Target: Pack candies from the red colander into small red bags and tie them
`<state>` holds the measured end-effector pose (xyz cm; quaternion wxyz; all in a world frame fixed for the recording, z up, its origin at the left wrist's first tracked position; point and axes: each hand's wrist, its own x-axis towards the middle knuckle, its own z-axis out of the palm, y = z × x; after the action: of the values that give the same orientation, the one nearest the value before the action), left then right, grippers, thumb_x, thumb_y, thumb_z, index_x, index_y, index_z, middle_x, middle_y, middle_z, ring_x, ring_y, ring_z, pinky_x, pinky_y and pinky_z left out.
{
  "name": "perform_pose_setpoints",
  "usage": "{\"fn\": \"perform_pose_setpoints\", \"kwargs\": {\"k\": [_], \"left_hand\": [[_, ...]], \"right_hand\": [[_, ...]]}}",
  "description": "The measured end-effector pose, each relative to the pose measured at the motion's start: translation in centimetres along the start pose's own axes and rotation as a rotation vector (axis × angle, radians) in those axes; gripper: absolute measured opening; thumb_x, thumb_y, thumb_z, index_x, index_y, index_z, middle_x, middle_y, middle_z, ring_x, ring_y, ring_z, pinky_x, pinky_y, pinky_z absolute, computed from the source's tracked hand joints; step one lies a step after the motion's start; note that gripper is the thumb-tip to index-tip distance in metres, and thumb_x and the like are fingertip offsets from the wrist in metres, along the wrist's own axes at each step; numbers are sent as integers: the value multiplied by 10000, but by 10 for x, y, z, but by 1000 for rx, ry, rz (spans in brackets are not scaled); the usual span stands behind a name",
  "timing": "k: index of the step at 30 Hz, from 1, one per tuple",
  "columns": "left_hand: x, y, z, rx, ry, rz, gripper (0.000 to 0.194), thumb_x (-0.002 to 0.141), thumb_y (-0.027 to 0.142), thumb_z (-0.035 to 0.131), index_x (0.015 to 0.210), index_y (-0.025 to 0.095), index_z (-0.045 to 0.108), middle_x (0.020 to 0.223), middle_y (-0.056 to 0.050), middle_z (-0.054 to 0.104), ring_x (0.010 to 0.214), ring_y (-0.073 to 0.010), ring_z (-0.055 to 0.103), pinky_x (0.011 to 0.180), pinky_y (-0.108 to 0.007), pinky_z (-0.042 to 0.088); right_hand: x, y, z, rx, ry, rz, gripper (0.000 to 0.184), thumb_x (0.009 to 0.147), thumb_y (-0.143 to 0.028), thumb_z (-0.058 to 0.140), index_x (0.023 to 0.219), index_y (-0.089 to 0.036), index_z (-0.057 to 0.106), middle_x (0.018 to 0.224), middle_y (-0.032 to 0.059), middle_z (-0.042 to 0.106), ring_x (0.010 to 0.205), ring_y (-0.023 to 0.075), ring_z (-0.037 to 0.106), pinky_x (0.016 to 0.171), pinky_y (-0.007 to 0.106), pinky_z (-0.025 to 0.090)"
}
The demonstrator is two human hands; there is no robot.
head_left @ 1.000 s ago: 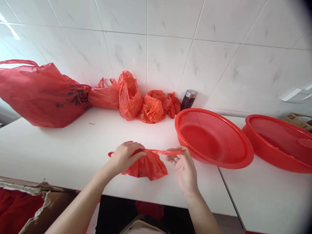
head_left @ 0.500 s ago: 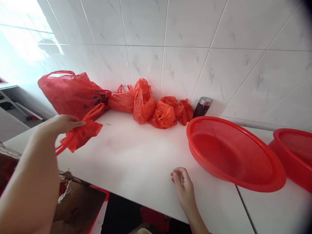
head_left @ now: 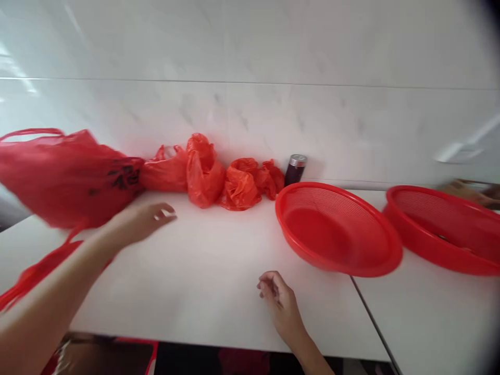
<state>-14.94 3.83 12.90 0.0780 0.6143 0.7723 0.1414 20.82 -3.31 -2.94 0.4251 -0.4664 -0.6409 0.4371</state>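
Two bare hands were seen above a smooth white table [head_left: 211,281]. The left hand [head_left: 142,223] was held with its fingers open, and the right hand [head_left: 279,302] with its fingers loosely curled; nothing was gripped. A thin red plastic bag strap [head_left: 35,278] was seen, blurred, beside the left forearm. Such a soft bag was best picked up gently, so it would not be torn.

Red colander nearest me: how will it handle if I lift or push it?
The red plastic colander is probably light and fairly stiff, given its thin perforated wall. Its round underside may let it rock or slide when pushed. The wide rim looks easy to grip.
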Motion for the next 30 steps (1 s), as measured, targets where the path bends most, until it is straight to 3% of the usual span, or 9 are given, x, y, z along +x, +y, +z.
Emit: {"fn": "perform_pose_setpoints", "kwargs": {"k": [2, 4, 7, 9, 12, 14, 17, 22, 30], "left_hand": [[-6, 44, 32, -43, -290, 163, 408, 743, 577, 606, 1012, 294, 724, 892, -10, 735, 729, -185, 635, 651, -225, 428], [-16, 76, 59, -137, -527, 296, 400, 762, 603, 575, 1021, 338, 725, 940, -22, 732, 806, -219, 655, 685, -251, 463], [-29, 108, 88, -304, -761, 346, 412, 774, 612, 562, 1059, 354, 709, 995, -36, 716, 877, -241, 661, 743, -286, 497], [-33, 124, 99, -383, -852, 316, 483, 786, 626, 542, 1167, 349, 648, 1022, -47, 700, 920, -249, 657, 802, -325, 504], [-35, 149, 108, -435, -907, 282, 636, 808, 646, 507, 1366, 345, 457, 1048, -57, 681, 968, -246, 647, 920, -393, 469], [-35, 165, 110, -466, -910, 256, 738, 813, 670, 484, 1449, 337, 315, 1083, -64, 672, 966, -236, 647, 966, -419, 445], [-34, 188, 106, -580, -864, 163, 850, 791, 715, 471, 1491, 312, 204, 1168, -90, 650, 973, -241, 652, 972, -439, 457], [-25, 212, 103, -836, -770, 2, 930, 743, 706, 564, 1499, 335, 169, 1473, -121, 421, 1115, -301, 616, 932, -450, 514], [-18, 249, 125, -967, -959, 108, 869, 818, 602, 576, 1512, 337, 127, 1550, -79, 311, 1189, -299, 573, 943, -399, 520]], "right_hand": [[-10, -19, -24, -47, 9, -84, 181, 934, -364, 472, 926, -235, 599, 808, 29, 648, 721, 173, 623, 653, 275, 505], [-18, -35, -66, -160, 162, -146, 161, 918, -355, 505, 927, -249, 626, 824, 34, 661, 760, 187, 633, 702, 289, 509], [-21, -41, -163, -330, 686, -75, 210, 888, -414, 539, 989, -251, 624, 862, 58, 675, 789, 213, 647, 704, 310, 503], [-15, -28, -239, -452, 907, -11, 324, 886, -449, 511, 1117, -233, 585, 901, 83, 680, 787, 224, 656, 732, 345, 493], [0, 6, -336, -692, 880, 365, 612, 812, -454, 608, 1353, -221, 444, 862, 87, 683, 679, 246, 642, 722, 410, 460], [9, 29, -375, -750, 820, 515, 748, 758, -442, 674, 1409, -207, 390, 848, 107, 678, 656, 266, 627, 674, 409, 437], [18, 54, -390, -750, 872, 486, 679, 737, -415, 689, 1336, -190, 463, 936, 147, 659, 789, 292, 627, 673, 375, 415], [16, 78, -370, -661, 1021, 375, 493, 730, -442, 649, 1145, -204, 530, 991, 120, 627, 884, 283, 607, 680, 335, 420], [-24, 77, -373, -472, 1258, 194, 387, 723, -483, 615, 1005, -233, 524, 971, 51, 657, 789, 228, 643, 716, 354, 486]]}}
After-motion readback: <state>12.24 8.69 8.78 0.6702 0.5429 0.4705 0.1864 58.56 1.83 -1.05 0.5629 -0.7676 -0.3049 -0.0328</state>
